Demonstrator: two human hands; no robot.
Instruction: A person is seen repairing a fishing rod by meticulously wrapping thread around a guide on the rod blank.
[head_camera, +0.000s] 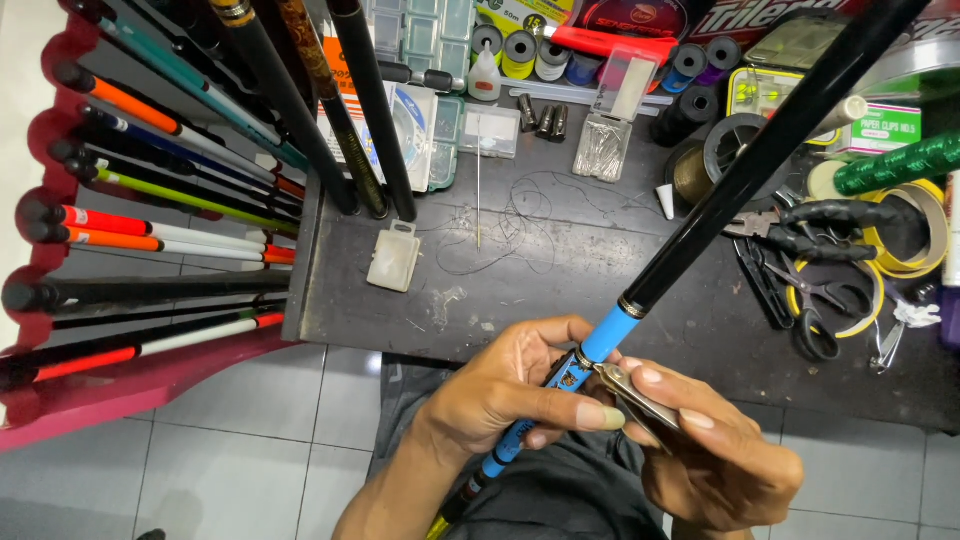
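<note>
A long fishing rod (770, 150) with a black shaft and a blue handle section (608, 333) runs from the upper right down to my lap. My left hand (505, 385) is wrapped around the blue handle near its middle. My right hand (715, 455) holds a small metal tool (630, 392) with its tip pressed against a fitting on the rod just below the blue section. Both hands meet at that spot, above my dark trousers.
A dark worktable (560, 290) carries a small clear box (394, 256), loose fishing line, thread spools (520, 52), pliers (810, 228), scissors (810, 310) and tape rolls (915, 235). A red rack (45, 210) at left holds several rods.
</note>
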